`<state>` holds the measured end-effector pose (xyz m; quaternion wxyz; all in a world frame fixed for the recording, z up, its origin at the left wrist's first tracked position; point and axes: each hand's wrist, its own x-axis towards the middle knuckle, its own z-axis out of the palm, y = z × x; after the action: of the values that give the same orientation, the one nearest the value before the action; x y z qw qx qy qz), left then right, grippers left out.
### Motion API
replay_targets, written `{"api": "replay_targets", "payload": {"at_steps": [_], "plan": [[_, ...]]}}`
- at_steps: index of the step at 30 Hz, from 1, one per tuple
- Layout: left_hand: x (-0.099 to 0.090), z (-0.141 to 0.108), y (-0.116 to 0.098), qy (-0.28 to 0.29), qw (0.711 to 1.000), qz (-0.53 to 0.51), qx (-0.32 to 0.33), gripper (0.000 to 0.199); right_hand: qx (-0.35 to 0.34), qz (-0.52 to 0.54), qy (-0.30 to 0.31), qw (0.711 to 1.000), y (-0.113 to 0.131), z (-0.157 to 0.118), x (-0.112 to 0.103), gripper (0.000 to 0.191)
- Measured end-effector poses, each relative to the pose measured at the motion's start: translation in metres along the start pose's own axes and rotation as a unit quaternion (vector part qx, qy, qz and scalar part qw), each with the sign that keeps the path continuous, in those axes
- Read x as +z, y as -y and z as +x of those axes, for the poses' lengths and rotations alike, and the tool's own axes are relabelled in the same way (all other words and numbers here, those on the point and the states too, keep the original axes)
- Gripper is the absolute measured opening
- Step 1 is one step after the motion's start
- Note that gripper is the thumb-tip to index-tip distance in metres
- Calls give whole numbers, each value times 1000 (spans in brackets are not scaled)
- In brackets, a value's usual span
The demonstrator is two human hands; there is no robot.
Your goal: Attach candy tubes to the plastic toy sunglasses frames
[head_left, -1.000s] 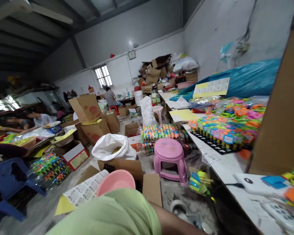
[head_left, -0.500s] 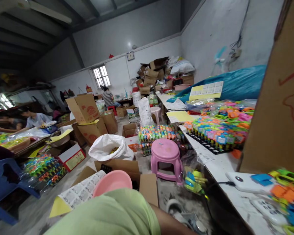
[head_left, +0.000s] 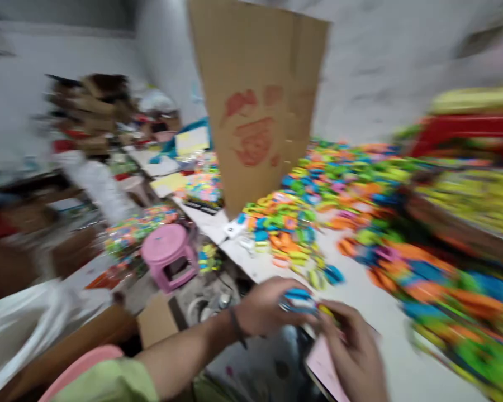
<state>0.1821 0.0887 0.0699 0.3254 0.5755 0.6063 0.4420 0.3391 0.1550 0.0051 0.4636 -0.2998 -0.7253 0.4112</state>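
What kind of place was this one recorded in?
Probably a small toy-packing workshop: heaps of colourful plastic toys cover a white worktable, a tall cardboard box stands on it, and more cartons are stacked by the far wall.

Your white table (head_left: pixel 373 290) ran from the near right edge back toward the wall. Directly on it lay a wide, blurred heap of coloured plastic pieces (head_left: pixel 314 195), orange, green, blue and yellow. A tall cardboard panel (head_left: pixel 255 100) stood upright on it, red print facing you. A pink card (head_left: pixel 324 363) rested at the near edge.
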Motion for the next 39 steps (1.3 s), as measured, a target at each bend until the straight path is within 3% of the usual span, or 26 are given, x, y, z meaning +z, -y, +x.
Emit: {"api": "replay_targets", "payload": {"at_steps": [5,14,18,26,33,39], "plan": [[-4,18,12,1,997,75,6,39,27,-37,-33,998,-2,3,-9,16],[6,25,13,5,994,92,51,34,-40,-2,-35,999,6,8,-15,6],[4,26,12,6,993,116,31,36,-75,-9,-56,996,6,11,-13,11],[4,23,12,33,991,130,7,37,-69,3,-44,997,4,5,-13,13],[3,25,8,70,987,144,-9,35,-117,-138,39,983,8,2,-20,14],[4,27,10,109,984,109,-90,36,-109,-269,78,954,12,1,-20,8]]}}
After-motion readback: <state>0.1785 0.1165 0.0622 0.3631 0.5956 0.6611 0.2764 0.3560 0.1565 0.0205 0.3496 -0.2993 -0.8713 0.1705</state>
